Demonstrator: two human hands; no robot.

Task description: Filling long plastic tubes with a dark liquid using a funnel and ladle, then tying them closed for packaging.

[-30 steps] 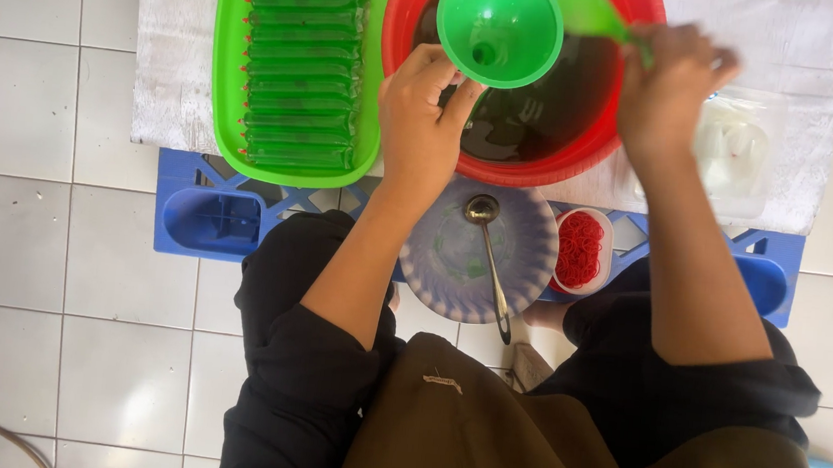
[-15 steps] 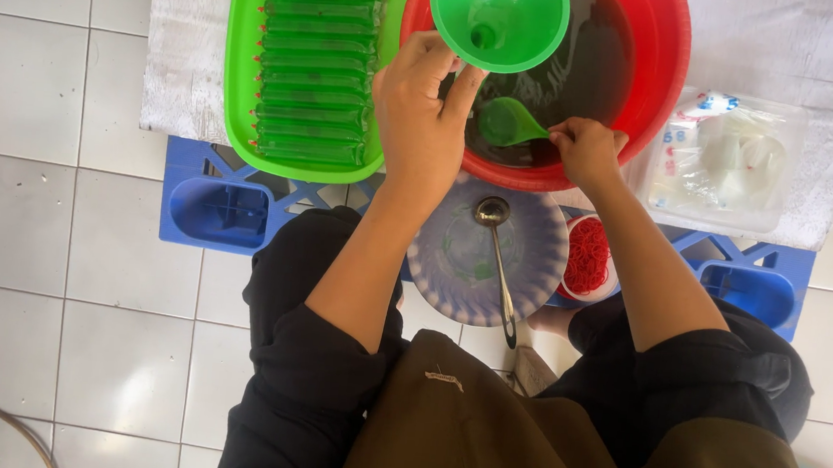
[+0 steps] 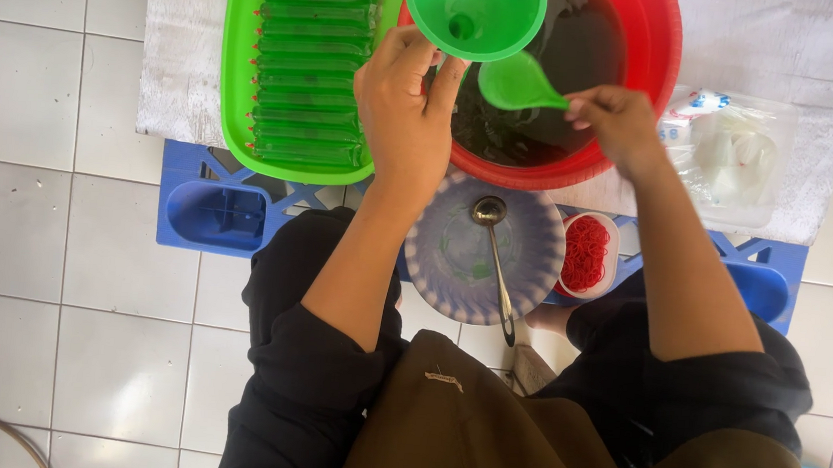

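Observation:
My left hand [image 3: 405,111] grips the stem of a green funnel [image 3: 473,8], held upright over the near rim of a red basin [image 3: 643,53] full of dark liquid. My right hand [image 3: 615,121] pinches the handle of a small green scoop [image 3: 515,82], whose bowl hangs just below and right of the funnel, above the liquid. Whatever sits under the funnel's spout is hidden by my left hand.
A green tray [image 3: 235,68] left of the basin holds several long filled green packets. Nearer me, a purple-rimmed plate [image 3: 537,237] carries a metal spoon [image 3: 494,261], beside a small tub of red rubber bands [image 3: 585,254]. A clear bag [image 3: 735,156] lies right. Blue crate [image 3: 212,214] beneath.
My right hand has drawn back from the basin's far side and now brings the green scoop up next to the funnel. My left hand and the funnel stayed put.

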